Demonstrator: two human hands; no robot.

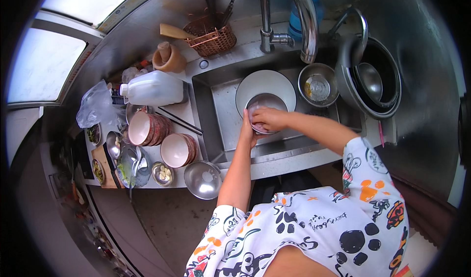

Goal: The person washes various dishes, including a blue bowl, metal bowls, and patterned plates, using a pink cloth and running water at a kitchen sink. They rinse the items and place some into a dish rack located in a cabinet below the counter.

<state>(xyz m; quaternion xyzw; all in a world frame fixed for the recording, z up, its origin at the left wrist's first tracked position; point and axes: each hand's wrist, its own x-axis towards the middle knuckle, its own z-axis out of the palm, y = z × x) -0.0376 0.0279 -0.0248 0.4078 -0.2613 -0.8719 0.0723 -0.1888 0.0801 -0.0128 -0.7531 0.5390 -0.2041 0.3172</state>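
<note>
Over a stainless steel sink (pixel 219 104), my left hand (pixel 248 130) holds a metal bowl (pixel 270 99) by its rim and side. The fingers of my right hand (pixel 269 118) are bent down inside that bowl, over something pale pinkish that I cannot make out. Under the bowl, a larger round white vessel (pixel 263 81) sits in the sink. To its right stands a small metal bowl (pixel 318 85) with yellow bits in it. A chrome faucet (pixel 310 38) arches above the sink's back part.
Left of the sink are stacked patterned bowls (pixel 174 151), black chopsticks (pixel 180 120), a plastic jug (pixel 156 88), a dish of garlic cloves (pixel 162 173) and a metal bowl (pixel 203 180) at the counter's edge. Nested basins (pixel 392 67) stand at right, a copper-colored utensil basket (pixel 213 41) behind.
</note>
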